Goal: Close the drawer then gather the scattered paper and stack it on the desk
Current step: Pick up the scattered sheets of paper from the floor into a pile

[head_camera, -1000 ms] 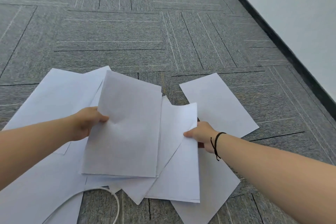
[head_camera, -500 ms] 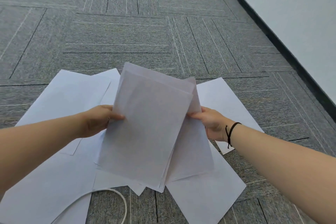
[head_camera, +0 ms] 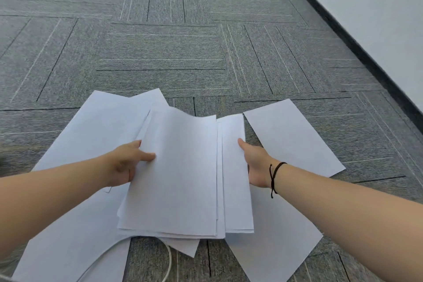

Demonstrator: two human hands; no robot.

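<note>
A bundle of white paper sheets hangs between both hands just above the grey carpet. My left hand grips its left edge, thumb on top. On the right edge, my right hand, with a black cord on the wrist, holds the sheets from the side, fingers hidden beneath. More loose sheets lie on the floor: a large one at the left, one at the right, and one at the lower right. No drawer or desk is in view.
Grey carpet tiles cover the floor. A white wall with a dark skirting board runs along the right side. A thin white cable curls on the floor under the bundle's near edge.
Both hands have brought the sheets together into one bundle; the right hand moved its sheets in from the right and the bundle now lies flatter and lower.
</note>
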